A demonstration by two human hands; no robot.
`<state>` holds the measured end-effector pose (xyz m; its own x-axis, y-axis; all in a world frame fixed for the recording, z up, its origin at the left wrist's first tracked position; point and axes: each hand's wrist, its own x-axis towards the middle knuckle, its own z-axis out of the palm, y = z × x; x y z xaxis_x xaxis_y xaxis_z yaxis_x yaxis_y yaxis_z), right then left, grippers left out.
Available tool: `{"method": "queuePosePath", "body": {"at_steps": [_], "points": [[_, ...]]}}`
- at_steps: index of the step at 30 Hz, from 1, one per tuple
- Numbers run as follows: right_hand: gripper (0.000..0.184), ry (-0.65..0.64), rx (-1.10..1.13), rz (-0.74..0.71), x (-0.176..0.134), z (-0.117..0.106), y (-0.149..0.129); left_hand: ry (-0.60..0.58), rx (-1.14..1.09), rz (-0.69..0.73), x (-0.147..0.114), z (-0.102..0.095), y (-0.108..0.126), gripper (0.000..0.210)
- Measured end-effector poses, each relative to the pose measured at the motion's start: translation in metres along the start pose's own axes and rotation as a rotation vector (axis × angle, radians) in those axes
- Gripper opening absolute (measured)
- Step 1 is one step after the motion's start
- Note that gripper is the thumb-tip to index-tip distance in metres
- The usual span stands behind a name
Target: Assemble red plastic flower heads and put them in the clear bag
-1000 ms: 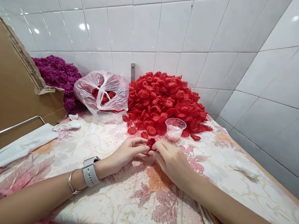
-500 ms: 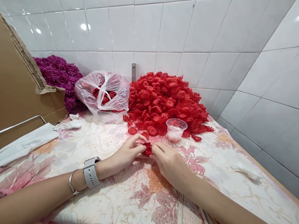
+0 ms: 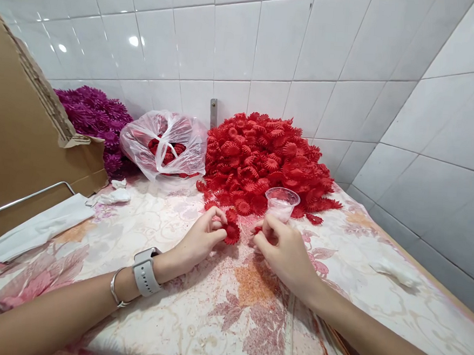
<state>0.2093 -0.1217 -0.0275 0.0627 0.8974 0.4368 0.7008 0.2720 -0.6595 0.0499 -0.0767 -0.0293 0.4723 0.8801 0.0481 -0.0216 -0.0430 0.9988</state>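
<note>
Hands, moved: in the head view, half a second ago both sets of fingertips met at one bit of red; now the right hand (image 3: 290,254) has drawn off to the right, and a gap shows between the two.
Left hand (image 3: 200,245): thumb and fingers narrowed in a pinch on the near-left edge of a red flower (image 3: 232,233).
Right hand: fingers curled and nearly closed, with a small red piece (image 3: 256,230) at the tips; most of that piece is hidden, so its shape I cannot tell.
Red flower: just right of the left fingertips and touching them, low over the tablecloth (image 3: 194,326); whether it rests on the cloth I cannot tell. It looks round, with no clear long axis.
Gap: the flower lies to the left of the right hand's fingertips, level with them and apart; the left hand is the nearer one.
Cup (image 3: 283,194): clear plastic, just beyond the right hand, which covers its lower part.
Red heap (image 3: 263,155): loose flowers beyond both hands, against the tiled wall (image 3: 234,42).
Left of the heap: a tied plastic bag (image 3: 138,141), then a purple heap (image 3: 93,116) behind a cardboard box (image 3: 18,113).
</note>
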Motion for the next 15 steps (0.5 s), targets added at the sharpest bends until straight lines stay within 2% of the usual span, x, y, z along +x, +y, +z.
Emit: {"method": "queuePosePath", "body": {"at_steps": [4,7,10,12,15], "points": [[0.007,0.038,-0.111,-0.063,0.0015,0.0004,0.0058,0.028,0.027,-0.001,0.0010,-0.0011,-0.0013,0.017],[0.012,0.052,-0.169,-0.193,0.0014,0.0031,0.0082,-0.012,0.044,0.041,-0.0002,-0.0013,-0.0017,0.018],[0.024,0.146,-0.159,-0.298,0.0013,0.0047,0.0089,0.002,0.065,0.081,-0.0023,-0.0004,-0.0012,0.014],[0.025,0.170,-0.155,-0.310,0.0017,0.0043,0.0090,0.005,0.094,0.104,-0.0033,-0.0001,-0.0004,0.011],[0.020,0.119,-0.146,-0.265,0.0019,0.0024,0.0073,0.024,0.182,0.147,-0.0037,-0.0009,0.0017,0.015]]}}
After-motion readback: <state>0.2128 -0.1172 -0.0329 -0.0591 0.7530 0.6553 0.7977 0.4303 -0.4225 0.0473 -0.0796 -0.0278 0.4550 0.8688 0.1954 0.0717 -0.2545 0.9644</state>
